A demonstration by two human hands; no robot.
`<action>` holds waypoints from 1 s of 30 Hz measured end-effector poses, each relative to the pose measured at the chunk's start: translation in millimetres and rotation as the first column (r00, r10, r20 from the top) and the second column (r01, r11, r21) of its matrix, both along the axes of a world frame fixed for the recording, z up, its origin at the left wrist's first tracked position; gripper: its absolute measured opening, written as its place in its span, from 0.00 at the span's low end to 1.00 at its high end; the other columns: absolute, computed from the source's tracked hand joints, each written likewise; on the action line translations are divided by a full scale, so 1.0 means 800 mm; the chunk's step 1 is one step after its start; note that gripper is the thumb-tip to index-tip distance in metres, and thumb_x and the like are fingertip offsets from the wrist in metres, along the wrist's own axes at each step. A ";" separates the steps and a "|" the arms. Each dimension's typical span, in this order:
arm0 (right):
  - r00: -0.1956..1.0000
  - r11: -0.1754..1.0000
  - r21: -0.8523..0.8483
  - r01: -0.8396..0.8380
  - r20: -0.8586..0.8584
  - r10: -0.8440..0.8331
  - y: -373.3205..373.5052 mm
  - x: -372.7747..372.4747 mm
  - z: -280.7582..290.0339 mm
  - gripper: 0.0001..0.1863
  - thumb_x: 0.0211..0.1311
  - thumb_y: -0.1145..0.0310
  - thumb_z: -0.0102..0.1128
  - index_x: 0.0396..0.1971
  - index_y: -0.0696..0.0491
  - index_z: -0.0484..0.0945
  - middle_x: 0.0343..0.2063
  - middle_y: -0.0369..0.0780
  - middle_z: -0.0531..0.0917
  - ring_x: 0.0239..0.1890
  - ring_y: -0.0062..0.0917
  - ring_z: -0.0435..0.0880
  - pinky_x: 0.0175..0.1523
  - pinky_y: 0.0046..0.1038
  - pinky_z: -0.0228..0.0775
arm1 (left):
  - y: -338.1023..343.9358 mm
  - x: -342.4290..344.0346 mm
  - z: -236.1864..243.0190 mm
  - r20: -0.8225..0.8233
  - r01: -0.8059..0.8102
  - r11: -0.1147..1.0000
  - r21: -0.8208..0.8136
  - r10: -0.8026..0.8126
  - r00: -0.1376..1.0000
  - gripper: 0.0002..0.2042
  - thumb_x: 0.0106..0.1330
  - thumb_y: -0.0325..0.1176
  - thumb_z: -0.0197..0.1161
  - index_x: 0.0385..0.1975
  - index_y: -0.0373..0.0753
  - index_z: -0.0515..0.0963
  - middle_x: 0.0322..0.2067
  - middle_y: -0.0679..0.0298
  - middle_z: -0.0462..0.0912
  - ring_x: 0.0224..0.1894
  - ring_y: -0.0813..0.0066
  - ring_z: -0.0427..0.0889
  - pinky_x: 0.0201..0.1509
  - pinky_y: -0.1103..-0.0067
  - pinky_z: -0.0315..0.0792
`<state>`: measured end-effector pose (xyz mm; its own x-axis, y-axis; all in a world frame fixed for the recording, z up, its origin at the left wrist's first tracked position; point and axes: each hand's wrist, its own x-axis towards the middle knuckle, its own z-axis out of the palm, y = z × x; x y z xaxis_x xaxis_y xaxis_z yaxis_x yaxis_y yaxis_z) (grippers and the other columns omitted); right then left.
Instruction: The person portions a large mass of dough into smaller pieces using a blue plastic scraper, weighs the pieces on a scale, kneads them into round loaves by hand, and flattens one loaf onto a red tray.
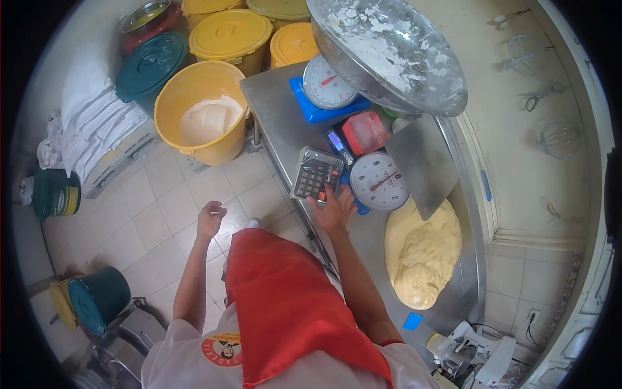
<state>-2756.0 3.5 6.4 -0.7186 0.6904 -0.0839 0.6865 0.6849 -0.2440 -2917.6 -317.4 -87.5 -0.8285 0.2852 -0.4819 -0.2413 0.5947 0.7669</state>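
My right hand (334,207) rests fingertips on the lower keys of a calculator (311,168) in a clear wrapper, its fingers apart, holding nothing. Beside it are a dial scale (380,181) and a small digital scale (339,144) with a red container (365,133). My left hand (210,217) hangs over the tiled floor left of the steel table (272,104), fingers curled with nothing visible in them. A large mound of pale yellow dough (423,256) lies on the table right of my forearm, below a steel plate (424,159).
A big floury bowl (389,48) sits above another dial scale (329,81). A yellow bucket (184,104) with powder, lidded tubs (230,32) and stacked white sacks (94,123) stand left. Whisks (557,137) hang on the right wall. Machinery (479,353) is at lower right.
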 end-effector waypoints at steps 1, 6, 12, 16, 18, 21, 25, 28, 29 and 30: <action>1.000 1.000 -0.001 0.001 0.001 -0.001 -0.002 -0.002 0.002 0.37 0.53 0.38 0.63 0.61 0.41 0.74 0.64 0.50 0.58 0.67 0.48 0.54 0.62 0.56 0.48 | -0.001 0.000 -0.002 0.002 -0.003 1.000 -0.007 0.003 1.000 0.19 0.61 0.36 0.66 0.49 0.32 0.77 0.43 0.52 0.84 0.46 0.62 0.83 0.52 0.72 0.75; 0.987 0.988 0.101 -0.121 -0.099 0.131 -0.037 -0.012 0.012 0.37 0.53 0.38 0.64 0.60 0.43 0.74 0.63 0.51 0.60 0.63 0.46 0.59 0.61 0.55 0.49 | -0.001 0.005 -0.028 -0.010 0.001 1.000 0.001 -0.001 1.000 0.20 0.59 0.39 0.67 0.48 0.34 0.78 0.42 0.51 0.85 0.42 0.61 0.85 0.48 0.71 0.76; 0.982 0.979 0.131 -0.154 -0.089 0.166 -0.048 0.002 -0.005 0.36 0.54 0.39 0.64 0.59 0.44 0.75 0.62 0.50 0.61 0.61 0.45 0.60 0.60 0.52 0.51 | -0.001 0.005 -0.038 -0.004 0.022 1.000 0.007 -0.022 1.000 0.20 0.59 0.39 0.68 0.48 0.34 0.78 0.42 0.52 0.85 0.44 0.61 0.85 0.49 0.71 0.76; 0.975 0.989 0.148 0.029 -0.222 0.004 -0.041 0.032 -0.017 0.36 0.55 0.41 0.64 0.59 0.46 0.74 0.62 0.50 0.61 0.61 0.46 0.61 0.61 0.53 0.52 | -0.001 -0.002 -0.024 0.010 0.052 0.998 -0.044 -0.052 0.999 0.19 0.61 0.37 0.66 0.48 0.33 0.78 0.43 0.52 0.85 0.47 0.63 0.83 0.54 0.72 0.74; 0.998 0.997 0.078 0.017 -0.059 -0.013 -0.034 0.046 -0.030 0.33 0.56 0.43 0.65 0.55 0.50 0.77 0.62 0.49 0.62 0.60 0.46 0.63 0.61 0.52 0.55 | 0.000 -0.003 -0.026 0.004 0.074 0.996 -0.058 -0.074 0.997 0.19 0.61 0.37 0.66 0.48 0.33 0.78 0.43 0.52 0.85 0.48 0.63 0.83 0.54 0.72 0.74; 0.963 0.978 -0.208 0.000 -0.264 -0.056 -0.024 0.057 -0.033 0.28 0.58 0.47 0.65 0.50 0.54 0.79 0.60 0.50 0.63 0.57 0.46 0.66 0.61 0.47 0.60 | 0.001 -0.009 -0.043 0.004 0.099 0.994 -0.045 -0.099 0.995 0.19 0.61 0.38 0.66 0.49 0.33 0.78 0.43 0.52 0.85 0.48 0.63 0.83 0.54 0.72 0.74; 0.906 0.970 -0.228 0.080 -0.389 -0.166 -0.032 0.077 -0.041 0.23 0.59 0.54 0.67 0.49 0.55 0.80 0.57 0.53 0.68 0.54 0.45 0.73 0.57 0.41 0.67 | 0.029 -0.005 -0.028 0.003 0.149 0.989 -0.011 -0.149 0.989 0.20 0.60 0.38 0.66 0.48 0.34 0.78 0.42 0.52 0.85 0.45 0.62 0.84 0.51 0.72 0.75; 0.897 0.928 -0.340 0.151 -0.347 -0.273 -0.054 0.102 -0.062 0.22 0.59 0.57 0.68 0.47 0.56 0.81 0.54 0.52 0.70 0.50 0.43 0.76 0.55 0.39 0.70 | 0.038 -0.006 -0.033 -0.016 0.197 0.980 0.016 -0.197 0.980 0.20 0.59 0.39 0.67 0.48 0.35 0.79 0.41 0.53 0.86 0.42 0.62 0.86 0.49 0.72 0.77; 0.907 0.930 -0.337 0.149 -0.327 -0.264 -0.060 0.110 -0.066 0.22 0.59 0.57 0.68 0.47 0.56 0.80 0.53 0.52 0.71 0.50 0.43 0.76 0.54 0.39 0.70 | 0.042 -0.005 -0.031 0.004 0.218 0.975 0.040 -0.219 0.976 0.21 0.59 0.39 0.67 0.49 0.35 0.79 0.41 0.53 0.86 0.41 0.63 0.86 0.48 0.72 0.77; 0.918 0.931 -0.333 0.149 -0.304 -0.256 -0.063 0.113 -0.066 0.22 0.59 0.57 0.68 0.47 0.57 0.80 0.53 0.52 0.71 0.50 0.44 0.77 0.53 0.39 0.71 | 0.050 0.000 -0.025 0.025 0.241 0.968 0.065 -0.243 0.970 0.21 0.59 0.39 0.67 0.49 0.34 0.79 0.41 0.54 0.86 0.41 0.63 0.86 0.48 0.73 0.77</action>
<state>-2665.2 -47.2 -46.3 -0.5875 0.8046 -0.0861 0.6422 0.3988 -0.6546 -2917.8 -277.2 -107.5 -0.7156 0.5045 -0.4832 -0.1218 0.5910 0.7974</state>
